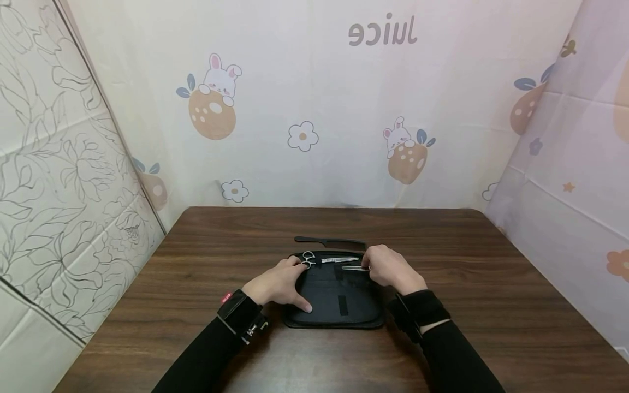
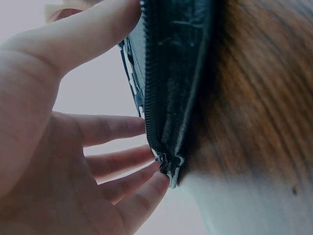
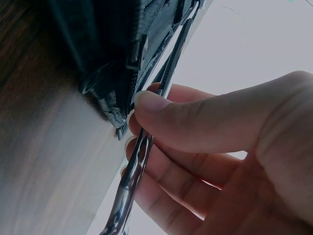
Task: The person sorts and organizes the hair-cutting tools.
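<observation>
A black zip case [image 1: 319,297] lies open on the table, its dark inner panel facing up. My left hand [image 1: 281,284] rests at the case's left side, thumb on the panel's lower left. In the left wrist view its nearly straight fingers [image 2: 112,127] touch the zipped edge. One pair of silver scissors [image 1: 339,260] lies across the panel's top, its finger rings beside my left fingertips. Over the upper right of the panel, my right hand [image 1: 391,268] pinches a second pair of scissors [image 3: 128,183] between thumb and fingers. The blades point left; the hand partly hides them.
A black comb [image 1: 329,240] lies just behind the case. A small dark strap [image 1: 342,305] sits on the panel's lower part. The brown wooden table [image 1: 221,240] reaches back to a printed curtain [image 1: 304,98], with more curtain on both sides.
</observation>
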Demonstrator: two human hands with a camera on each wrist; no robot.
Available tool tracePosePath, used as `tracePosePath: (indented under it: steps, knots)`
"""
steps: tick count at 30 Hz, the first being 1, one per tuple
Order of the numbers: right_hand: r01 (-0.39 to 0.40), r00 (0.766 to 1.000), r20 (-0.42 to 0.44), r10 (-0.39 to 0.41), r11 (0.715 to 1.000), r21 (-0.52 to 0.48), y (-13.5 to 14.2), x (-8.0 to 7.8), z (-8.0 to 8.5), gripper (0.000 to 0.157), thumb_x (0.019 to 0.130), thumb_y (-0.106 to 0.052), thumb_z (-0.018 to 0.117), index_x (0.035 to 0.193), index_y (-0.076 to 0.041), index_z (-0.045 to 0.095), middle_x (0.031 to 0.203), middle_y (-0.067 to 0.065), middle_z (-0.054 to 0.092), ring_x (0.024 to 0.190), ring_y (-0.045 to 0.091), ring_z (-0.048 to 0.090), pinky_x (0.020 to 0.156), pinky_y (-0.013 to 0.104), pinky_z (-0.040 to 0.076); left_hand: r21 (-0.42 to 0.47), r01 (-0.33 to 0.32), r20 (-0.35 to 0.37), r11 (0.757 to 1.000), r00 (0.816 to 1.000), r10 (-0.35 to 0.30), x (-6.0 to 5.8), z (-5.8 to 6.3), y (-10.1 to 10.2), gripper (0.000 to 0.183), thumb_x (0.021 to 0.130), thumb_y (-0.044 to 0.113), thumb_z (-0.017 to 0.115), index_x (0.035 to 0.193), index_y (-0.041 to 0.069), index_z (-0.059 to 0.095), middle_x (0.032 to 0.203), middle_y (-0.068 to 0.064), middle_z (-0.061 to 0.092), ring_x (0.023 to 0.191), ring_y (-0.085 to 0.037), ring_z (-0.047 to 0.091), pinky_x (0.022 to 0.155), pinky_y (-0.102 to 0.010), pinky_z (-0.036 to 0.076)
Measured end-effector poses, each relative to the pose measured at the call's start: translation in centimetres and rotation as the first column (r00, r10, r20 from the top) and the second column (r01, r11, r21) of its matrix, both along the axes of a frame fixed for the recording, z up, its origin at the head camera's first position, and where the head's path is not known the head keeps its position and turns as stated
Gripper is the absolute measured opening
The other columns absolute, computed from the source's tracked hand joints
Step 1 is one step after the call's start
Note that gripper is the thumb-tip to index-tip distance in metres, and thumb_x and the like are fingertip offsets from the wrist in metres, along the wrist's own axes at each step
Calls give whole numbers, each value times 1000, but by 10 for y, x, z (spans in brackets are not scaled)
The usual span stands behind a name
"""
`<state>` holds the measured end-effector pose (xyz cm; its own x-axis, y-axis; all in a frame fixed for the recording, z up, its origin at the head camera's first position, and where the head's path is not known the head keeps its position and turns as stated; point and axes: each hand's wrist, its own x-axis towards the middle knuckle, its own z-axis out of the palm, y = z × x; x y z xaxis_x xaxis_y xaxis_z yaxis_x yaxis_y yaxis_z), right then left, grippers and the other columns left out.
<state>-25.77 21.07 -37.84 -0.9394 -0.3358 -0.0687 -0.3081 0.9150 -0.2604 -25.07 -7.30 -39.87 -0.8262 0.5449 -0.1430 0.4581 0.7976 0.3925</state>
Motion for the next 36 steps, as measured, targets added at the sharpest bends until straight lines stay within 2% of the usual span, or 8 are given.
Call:
tracePosePath:
  steps: [10,25,36]
  knots:
    - [12,1000,-10,-12,1000,9,-2,1,-1,29,90,11,59,105,-5,77,105,10,72,88,20,64,69,35,48,-6,-5,5,1000,1000,5,0,1,0,98,75,50,89,152,7,46,155,-14,38,144,-34,35,110,-48,41]
    - [15,1000,-11,-15,1000,6,-4,1,-4,31,89,12,59,107,-4,77,108,12,72,96,26,67,80,43,56,-19,-8,3,1000,1000,9,-1,0,1,99,75,51,88,152,7,46,155,-13,38,143,-33,36,110,-47,41]
    - [8,1000,-15,-8,1000,12,-8,1,-5,32,89,12,57,105,-5,78,108,11,72,88,20,65,73,38,53,-19,-7,5,1000,1000,7,0,1,1,99,75,51,88,152,6,46,155,-13,38,144,-33,35,110,-47,41]
